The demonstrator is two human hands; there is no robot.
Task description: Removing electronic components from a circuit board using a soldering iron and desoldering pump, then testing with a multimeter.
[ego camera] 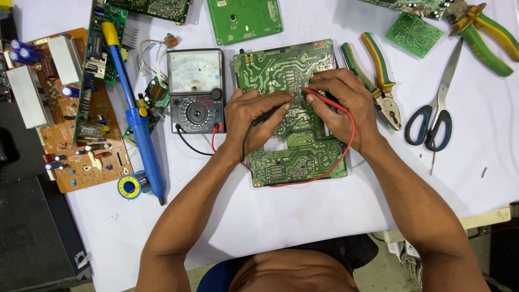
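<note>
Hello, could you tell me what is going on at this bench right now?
A person is probing a green circuit board on a white table. The left hand holds a black probe and the right hand a red probe, both tips on the board's middle. Their leads run to an analogue multimeter left of the board. Pliers and scissors lie untouched to the right.
</note>
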